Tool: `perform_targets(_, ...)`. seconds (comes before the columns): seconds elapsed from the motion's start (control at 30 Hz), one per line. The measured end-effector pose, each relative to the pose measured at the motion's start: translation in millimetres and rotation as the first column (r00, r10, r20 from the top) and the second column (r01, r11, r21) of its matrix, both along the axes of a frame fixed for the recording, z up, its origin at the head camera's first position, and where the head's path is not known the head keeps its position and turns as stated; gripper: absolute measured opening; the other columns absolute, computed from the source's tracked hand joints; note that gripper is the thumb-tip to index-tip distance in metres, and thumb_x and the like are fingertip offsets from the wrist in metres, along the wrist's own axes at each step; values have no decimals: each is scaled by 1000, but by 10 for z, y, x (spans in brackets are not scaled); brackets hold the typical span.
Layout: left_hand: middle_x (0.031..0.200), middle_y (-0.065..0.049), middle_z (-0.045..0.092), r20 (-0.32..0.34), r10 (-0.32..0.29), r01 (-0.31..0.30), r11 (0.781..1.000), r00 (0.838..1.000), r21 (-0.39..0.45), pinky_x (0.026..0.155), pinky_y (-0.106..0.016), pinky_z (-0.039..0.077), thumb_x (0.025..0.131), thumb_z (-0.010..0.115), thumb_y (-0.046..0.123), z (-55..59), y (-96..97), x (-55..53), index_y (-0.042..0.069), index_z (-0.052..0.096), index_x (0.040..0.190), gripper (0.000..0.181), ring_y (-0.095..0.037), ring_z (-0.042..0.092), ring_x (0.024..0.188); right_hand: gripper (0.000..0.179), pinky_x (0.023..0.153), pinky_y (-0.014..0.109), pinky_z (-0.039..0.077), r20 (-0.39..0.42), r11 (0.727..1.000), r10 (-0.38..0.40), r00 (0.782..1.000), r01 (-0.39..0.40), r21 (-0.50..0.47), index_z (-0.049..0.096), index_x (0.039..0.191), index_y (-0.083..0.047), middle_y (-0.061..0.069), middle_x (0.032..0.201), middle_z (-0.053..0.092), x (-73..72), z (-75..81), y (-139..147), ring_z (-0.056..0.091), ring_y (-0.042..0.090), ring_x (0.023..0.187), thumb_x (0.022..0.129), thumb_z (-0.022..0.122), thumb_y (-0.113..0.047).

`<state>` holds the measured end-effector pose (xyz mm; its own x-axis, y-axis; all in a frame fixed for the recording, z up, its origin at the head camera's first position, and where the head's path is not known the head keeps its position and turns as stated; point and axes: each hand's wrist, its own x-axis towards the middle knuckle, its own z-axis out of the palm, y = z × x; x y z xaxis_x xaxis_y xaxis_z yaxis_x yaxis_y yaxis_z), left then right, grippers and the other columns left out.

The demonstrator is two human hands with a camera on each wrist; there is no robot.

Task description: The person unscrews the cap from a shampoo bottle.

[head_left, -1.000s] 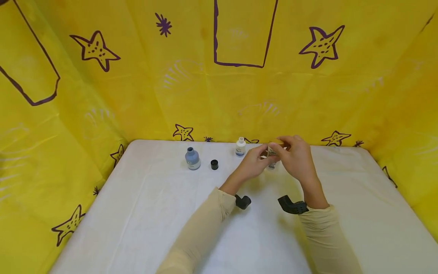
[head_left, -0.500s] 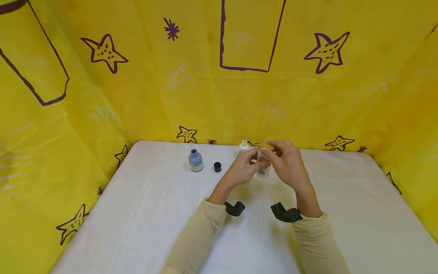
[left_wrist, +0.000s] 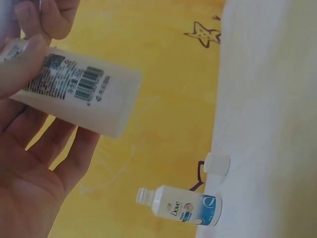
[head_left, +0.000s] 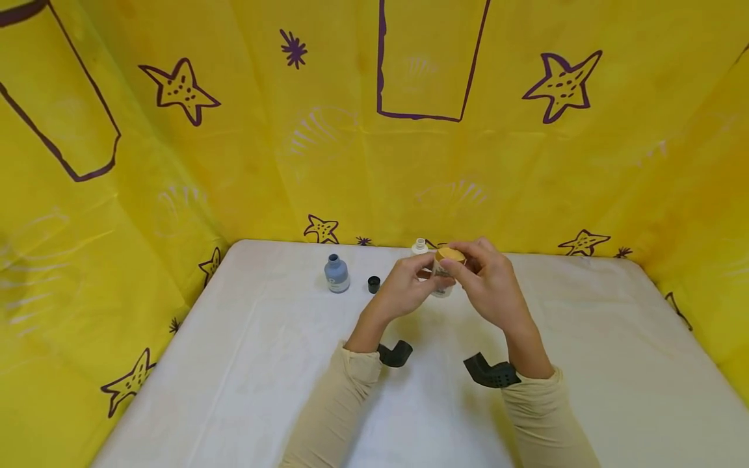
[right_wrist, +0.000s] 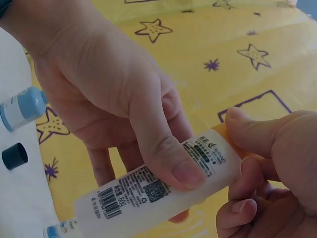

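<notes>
An open-mouthed blue bottle [head_left: 337,275] stands at far left on the white tabletop [head_left: 263,377], a black cap [head_left: 374,284] lying near it. Next along, a person's left hand [head_left: 405,287] grips a translucent bottle [right_wrist: 133,201], thumb across its printed label, holding it above the tabletop between both hands. Beyond that hand an uncapped Dove bottle [left_wrist: 184,204] stands upright, a white cap [left_wrist: 218,164] just beside it. At right, the right hand [head_left: 490,286] pinches the bottle's gold cap [head_left: 450,254] between thumb and fingers. With two bottles already open, the step in hand appears to be uncapping the third; whether the cap has loosened cannot be told. The next move would seem to call for a steady left grip and a twist or pull from the right.
</notes>
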<state>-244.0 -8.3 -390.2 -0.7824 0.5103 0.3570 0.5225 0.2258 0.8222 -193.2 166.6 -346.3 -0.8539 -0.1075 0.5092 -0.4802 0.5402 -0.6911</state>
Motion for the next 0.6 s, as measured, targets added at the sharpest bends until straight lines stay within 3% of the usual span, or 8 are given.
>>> perform_targets(0.17, 89, -6, 68, 0, -25, 25, 1000, 1000, 2, 89, -24, 56, 95, 74, 25, -8, -7, -1, 12, 71, 105, 17, -16, 66, 87, 29, 54, 20, 37, 4, 999, -24, 1000, 24, -31, 75, 117, -4, 7, 85, 54, 28, -20, 22, 45, 12, 63, 89, 78, -13)
perform_targets(0.37, 94, -2, 71, 13, -30, 30, 1000, 999, -3, 85, -22, 57, 94, 76, 25, -7, -18, 18, 13, 71, 97, 14, -8, 65, 88, 27, 53, 21, 36, -6, 999, -20, 1000, 20, -47, 74, 116, -9, 3, 89, 56, 40, -61, 27, 43, 12, 62, 89, 78, -12)
perform_targets(0.6, 92, 1, 71, 61, -61, 64, 996, 996, -59, 81, -23, 57, 95, 74, 31, 12, -57, 37, 16, 68, 88, 18, -14, 68, 92, 26, 52, 22, 36, -16, 1000, 20, 1000, -20, -17, 74, 117, -5, 3, 92, 58, 67, -63, 56, 42, 11, 59, 91, 75, -8)
